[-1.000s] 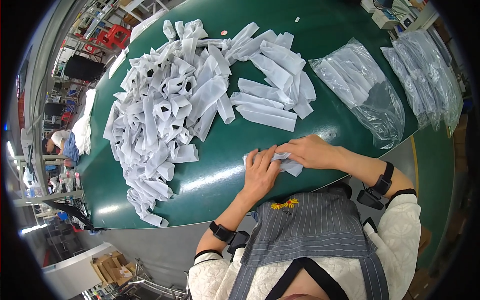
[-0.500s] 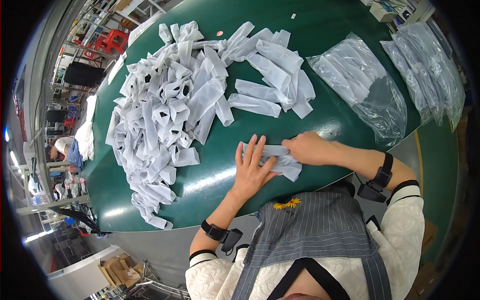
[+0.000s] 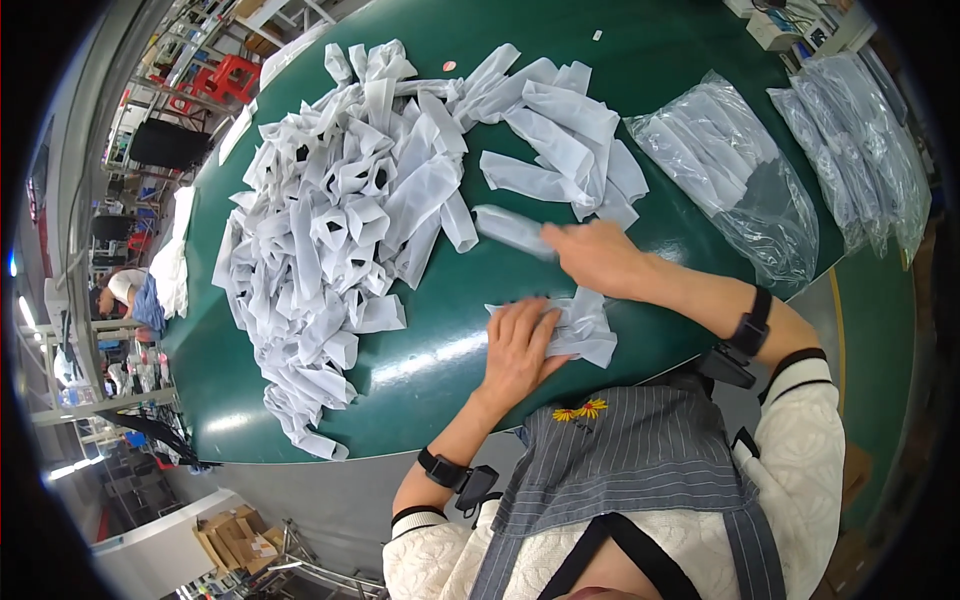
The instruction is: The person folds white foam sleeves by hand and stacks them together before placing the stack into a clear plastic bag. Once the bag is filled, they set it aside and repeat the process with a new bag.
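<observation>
My right hand [image 3: 600, 260] pinches the near end of a flattened white fabric tube [image 3: 511, 230], which points up and left over the green table. Below it, my left hand [image 3: 522, 345] lies with its fingers over a small stack of similar fabric tubes [image 3: 588, 330] near the table's front edge, the thumb held apart. The left fingertips rest on the stack's left part and hide some of it. Just beyond my right hand is a loose group of white tubes [image 3: 545, 180]. A large heap of them [image 3: 320, 230] spreads over the table's left side.
To the right lie a clear plastic bag [image 3: 790, 215] holding white tubes and further filled bags [image 3: 862, 150]. The green table [image 3: 440, 430] has a curved front edge close to me. Red stools [image 3: 232, 75] and racks stand beyond its left side.
My right hand has moved up and away from the stack and now holds a tube out over the table. My left fingers, spread before, have drawn closer together on the stack.
</observation>
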### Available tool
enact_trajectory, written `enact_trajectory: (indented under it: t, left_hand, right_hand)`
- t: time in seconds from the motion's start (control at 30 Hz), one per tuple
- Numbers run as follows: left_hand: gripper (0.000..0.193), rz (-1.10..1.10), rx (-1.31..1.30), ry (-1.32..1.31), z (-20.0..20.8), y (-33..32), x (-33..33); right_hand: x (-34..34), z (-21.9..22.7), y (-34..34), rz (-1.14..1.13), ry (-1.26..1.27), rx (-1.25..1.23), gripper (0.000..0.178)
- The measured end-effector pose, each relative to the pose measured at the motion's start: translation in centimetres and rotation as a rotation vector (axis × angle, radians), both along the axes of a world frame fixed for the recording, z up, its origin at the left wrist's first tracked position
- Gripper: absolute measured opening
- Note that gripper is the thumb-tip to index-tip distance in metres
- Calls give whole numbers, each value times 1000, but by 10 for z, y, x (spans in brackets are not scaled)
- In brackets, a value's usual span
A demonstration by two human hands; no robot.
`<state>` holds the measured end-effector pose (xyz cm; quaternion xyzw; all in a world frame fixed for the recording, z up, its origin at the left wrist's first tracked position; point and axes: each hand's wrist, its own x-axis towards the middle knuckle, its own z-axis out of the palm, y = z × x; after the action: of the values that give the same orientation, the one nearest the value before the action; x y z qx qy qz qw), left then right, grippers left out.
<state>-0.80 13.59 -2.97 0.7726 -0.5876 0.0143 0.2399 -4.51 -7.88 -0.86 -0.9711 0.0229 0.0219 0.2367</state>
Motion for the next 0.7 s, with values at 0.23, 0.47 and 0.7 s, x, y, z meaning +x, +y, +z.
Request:
enact_trajectory:
  t: [0.23, 0.47, 0.7]
  left_hand:
    - [60, -76, 25, -52, 4, -9, 20]
    - [73, 43, -45, 99, -5, -20, -5]
    - [81, -76, 31, 82, 2, 0, -16]
  right_hand:
    - [-19, -1, -6, 109, -91, 194, 26]
    - [41, -22, -17, -110, -174, -470, 27]
    - [-22, -14, 3, 96, -127, -164, 33]
